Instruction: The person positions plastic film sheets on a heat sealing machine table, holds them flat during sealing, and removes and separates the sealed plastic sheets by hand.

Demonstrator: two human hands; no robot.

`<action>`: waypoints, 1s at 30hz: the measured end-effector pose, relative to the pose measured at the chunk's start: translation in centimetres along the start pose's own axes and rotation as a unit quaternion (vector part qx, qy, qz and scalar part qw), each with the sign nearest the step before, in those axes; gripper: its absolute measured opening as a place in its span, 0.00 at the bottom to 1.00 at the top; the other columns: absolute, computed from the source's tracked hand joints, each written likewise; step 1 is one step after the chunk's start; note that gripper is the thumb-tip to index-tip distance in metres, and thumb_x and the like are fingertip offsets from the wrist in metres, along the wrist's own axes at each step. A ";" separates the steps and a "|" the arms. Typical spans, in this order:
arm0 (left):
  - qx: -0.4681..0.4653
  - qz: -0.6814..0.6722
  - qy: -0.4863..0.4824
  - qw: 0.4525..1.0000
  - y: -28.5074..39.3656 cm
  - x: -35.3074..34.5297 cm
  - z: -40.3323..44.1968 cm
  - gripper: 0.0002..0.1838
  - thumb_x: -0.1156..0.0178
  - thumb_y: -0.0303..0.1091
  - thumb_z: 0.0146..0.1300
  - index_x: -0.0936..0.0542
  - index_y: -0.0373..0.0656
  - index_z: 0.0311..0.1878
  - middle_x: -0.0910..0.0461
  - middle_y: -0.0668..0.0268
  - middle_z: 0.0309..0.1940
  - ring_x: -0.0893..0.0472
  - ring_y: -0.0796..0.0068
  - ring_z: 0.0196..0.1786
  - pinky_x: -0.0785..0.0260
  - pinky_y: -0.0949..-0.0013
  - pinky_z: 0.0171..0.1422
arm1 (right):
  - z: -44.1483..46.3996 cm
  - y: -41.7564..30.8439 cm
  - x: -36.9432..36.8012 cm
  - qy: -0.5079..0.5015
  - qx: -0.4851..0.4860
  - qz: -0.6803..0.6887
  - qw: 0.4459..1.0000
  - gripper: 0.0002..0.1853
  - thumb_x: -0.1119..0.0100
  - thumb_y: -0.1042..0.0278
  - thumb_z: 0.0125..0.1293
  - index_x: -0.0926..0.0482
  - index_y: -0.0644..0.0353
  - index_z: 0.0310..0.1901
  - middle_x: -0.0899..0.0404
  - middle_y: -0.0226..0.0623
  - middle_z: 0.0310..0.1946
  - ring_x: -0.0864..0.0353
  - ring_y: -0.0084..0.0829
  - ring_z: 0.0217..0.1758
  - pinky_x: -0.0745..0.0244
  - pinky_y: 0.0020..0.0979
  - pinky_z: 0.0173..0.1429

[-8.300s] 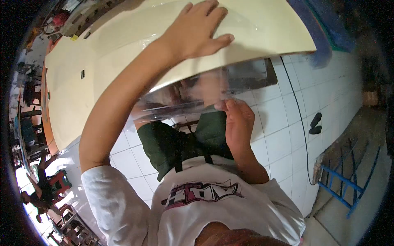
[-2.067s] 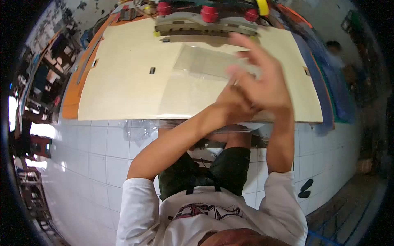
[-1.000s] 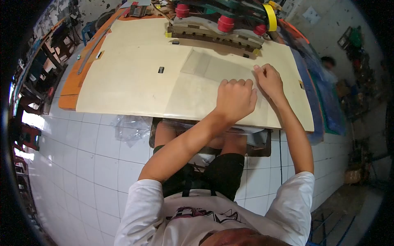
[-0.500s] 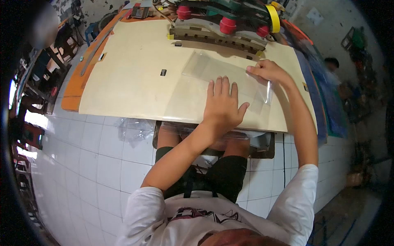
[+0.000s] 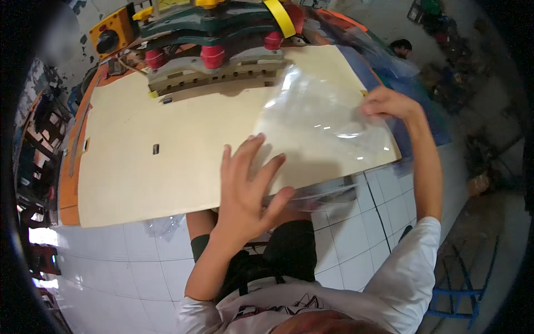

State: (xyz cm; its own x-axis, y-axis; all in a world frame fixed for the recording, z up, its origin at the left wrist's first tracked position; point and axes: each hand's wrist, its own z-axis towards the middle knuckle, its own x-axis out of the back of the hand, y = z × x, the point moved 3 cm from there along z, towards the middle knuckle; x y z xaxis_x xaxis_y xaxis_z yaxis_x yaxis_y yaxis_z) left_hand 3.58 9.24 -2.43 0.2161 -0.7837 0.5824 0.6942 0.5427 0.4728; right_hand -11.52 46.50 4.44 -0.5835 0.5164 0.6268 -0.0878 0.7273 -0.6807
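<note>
A clear plastic sheet [image 5: 317, 108], possibly a flat bag, lies loosely over the right part of the cream-covered tabletop [image 5: 122, 172], shiny and partly lifted. My right hand [image 5: 392, 104] is closed in a pinch on its right side, near the table's right edge. Fingers spread, my left hand [image 5: 245, 189] hovers at the front edge of the table, left of the sheet and holding nothing. Beyond the hands stands a green and grey machine [image 5: 208, 28] with red knobs and a long slotted bar along its front.
More clear plastic [image 5: 322, 195] sits below the front edge of the table, above my lap. Blue sheeting [image 5: 428, 125] hangs over the right side. An orange control box [image 5: 108, 34] is at the back left. Another person [image 5: 400, 48] is in the background at right.
My right hand has drawn the plastic sheet to the right, and it has lifted and rumpled. My left hand has come off the sheet, now spread near the front edge. The view has shifted right.
</note>
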 end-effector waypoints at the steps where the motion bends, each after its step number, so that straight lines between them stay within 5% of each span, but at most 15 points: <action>1: -0.001 -0.004 0.001 1.000 -0.5 -0.1 -0.1 0.25 0.36 0.46 0.60 0.21 0.40 0.56 0.34 0.46 0.65 0.34 0.45 0.69 0.54 0.36 0.74 | -2.8 1.5 2.1 0.031 -0.041 0.011 0.999 0.15 0.37 0.56 0.67 0.17 0.61 0.38 0.25 0.24 0.20 0.32 0.14 0.19 0.44 0.19 0.20; 3: 0.046 -0.021 0.033 0.998 -1.8 -0.3 -0.1 0.24 0.40 0.47 0.62 0.21 0.40 0.55 0.34 0.45 0.65 0.34 0.43 0.68 0.53 0.36 0.74 | -7.8 4.1 5.5 0.168 -0.056 0.039 0.983 0.14 0.37 0.56 0.68 0.18 0.61 0.37 0.27 0.22 0.18 0.36 0.14 0.16 0.47 0.20 0.17; 6: 0.101 -0.018 0.014 0.995 -3.0 -1.5 -0.1 0.24 0.42 0.48 0.64 0.20 0.41 0.55 0.33 0.45 0.64 0.34 0.42 0.68 0.51 0.38 0.74 | -12.5 9.3 11.3 0.219 -0.037 0.122 0.967 0.14 0.36 0.55 0.67 0.18 0.59 0.40 0.26 0.22 0.20 0.33 0.13 0.20 0.44 0.20 0.21; 9: 0.098 0.025 -0.023 0.995 -2.7 -2.1 0.8 0.24 0.46 0.50 0.66 0.20 0.42 0.56 0.32 0.46 0.64 0.33 0.43 0.67 0.48 0.40 0.73 | -13.2 15.6 17.2 0.483 0.068 0.212 0.847 0.13 0.37 0.57 0.69 0.20 0.58 0.45 0.26 0.21 0.22 0.33 0.13 0.22 0.42 0.19 0.24; 11: 0.095 0.037 -0.055 0.993 -2.8 -2.5 1.1 0.26 0.49 0.54 0.67 0.20 0.43 0.56 0.32 0.47 0.64 0.32 0.44 0.67 0.47 0.40 0.73 | -11.9 18.2 20.0 0.351 0.150 0.441 0.812 0.12 0.39 0.58 0.70 0.22 0.57 0.47 0.27 0.22 0.24 0.37 0.17 0.22 0.40 0.22 0.27; 12: 0.117 0.014 -0.054 0.992 -3.0 -2.7 1.2 0.29 0.53 0.57 0.68 0.20 0.43 0.56 0.31 0.47 0.64 0.32 0.45 0.67 0.47 0.41 0.73 | -9.8 18.1 20.4 0.470 0.118 0.463 0.742 0.11 0.41 0.61 0.72 0.23 0.55 0.50 0.31 0.23 0.22 0.42 0.19 0.20 0.43 0.26 0.26; 13: 0.118 0.014 -0.053 0.992 -3.0 -2.9 1.3 0.29 0.53 0.57 0.68 0.20 0.43 0.56 0.31 0.47 0.64 0.32 0.45 0.67 0.47 0.41 0.73 | -7.8 18.5 21.3 0.470 0.118 0.462 0.743 0.11 0.41 0.61 0.72 0.23 0.55 0.50 0.31 0.23 0.22 0.42 0.19 0.20 0.43 0.26 0.26; 15: 0.149 0.007 -0.041 0.988 -3.1 -3.2 1.3 0.31 0.55 0.60 0.68 0.20 0.44 0.56 0.31 0.46 0.63 0.31 0.45 0.66 0.47 0.40 0.72 | -4.1 20.9 23.8 0.569 0.136 0.517 0.625 0.08 0.45 0.61 0.74 0.24 0.53 0.47 0.34 0.23 0.21 0.42 0.21 0.20 0.44 0.29 0.25; 18: 0.165 0.026 -0.037 0.985 -3.2 -3.5 1.6 0.34 0.57 0.64 0.68 0.19 0.44 0.56 0.30 0.46 0.63 0.30 0.45 0.66 0.45 0.40 0.72 | 1.6 24.5 27.2 0.620 0.094 0.557 0.544 0.06 0.50 0.62 0.76 0.25 0.51 0.41 0.36 0.23 0.20 0.41 0.22 0.20 0.46 0.28 0.25; 21: 0.182 0.016 -0.030 0.983 -3.3 -3.6 1.7 0.36 0.57 0.67 0.67 0.19 0.43 0.55 0.29 0.46 0.63 0.30 0.45 0.65 0.44 0.41 0.71 | 5.6 26.9 29.5 0.654 0.018 0.536 0.533 0.11 0.59 0.66 0.78 0.24 0.55 0.50 0.33 0.29 0.24 0.42 0.24 0.20 0.46 0.27 0.27; 23: 0.184 0.036 -0.037 0.982 -3.4 -3.6 1.7 0.37 0.57 0.68 0.66 0.19 0.43 0.54 0.29 0.46 0.62 0.30 0.45 0.65 0.44 0.41 0.70 | 6.6 27.9 29.8 0.660 -0.025 0.531 0.530 0.12 0.58 0.65 0.78 0.26 0.60 0.52 0.24 0.34 0.30 0.27 0.31 0.25 0.30 0.31 0.32; 25: 0.182 0.027 -0.024 0.983 -3.6 -3.9 1.6 0.37 0.56 0.68 0.66 0.19 0.43 0.54 0.29 0.46 0.62 0.30 0.45 0.65 0.43 0.41 0.70 | 7.5 27.5 28.3 0.585 0.092 0.621 0.513 0.17 0.53 0.65 0.75 0.34 0.67 0.58 0.25 0.49 0.49 0.18 0.45 0.47 0.19 0.43 0.41; 26: 0.181 0.022 -0.013 0.983 -3.5 -3.9 1.5 0.36 0.56 0.68 0.65 0.19 0.43 0.54 0.29 0.46 0.62 0.30 0.44 0.65 0.43 0.41 0.70 | 7.3 26.9 27.6 0.583 0.092 0.620 0.516 0.17 0.53 0.65 0.75 0.34 0.67 0.58 0.25 0.49 0.49 0.18 0.45 0.47 0.19 0.43 0.41; 28: 0.180 0.025 -0.020 0.983 -3.5 -3.7 1.5 0.35 0.53 0.66 0.64 0.19 0.43 0.54 0.30 0.47 0.63 0.30 0.45 0.65 0.43 0.41 0.70 | 6.7 26.3 25.6 0.573 0.059 0.570 0.586 0.19 0.52 0.65 0.76 0.31 0.64 0.63 0.19 0.51 0.49 0.16 0.46 0.50 0.18 0.45 0.57; 30: 0.183 0.031 -0.026 0.982 -3.4 -3.3 1.5 0.34 0.50 0.65 0.64 0.19 0.43 0.54 0.30 0.47 0.63 0.30 0.45 0.65 0.42 0.41 0.70 | 3.7 27.9 26.0 0.594 0.036 0.467 0.654 0.25 0.46 0.67 0.71 0.37 0.68 0.66 0.24 0.54 0.55 0.19 0.47 0.55 0.18 0.43 0.56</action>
State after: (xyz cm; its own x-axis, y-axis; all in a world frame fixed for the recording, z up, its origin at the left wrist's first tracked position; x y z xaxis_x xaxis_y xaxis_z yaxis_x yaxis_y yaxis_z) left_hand -0.51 10.46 -4.99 0.2078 -0.7337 0.6469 0.3861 0.6691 0.6350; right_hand -32.12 78.50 0.34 0.6264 0.7375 -0.2522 -0.2040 -0.1571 -0.9663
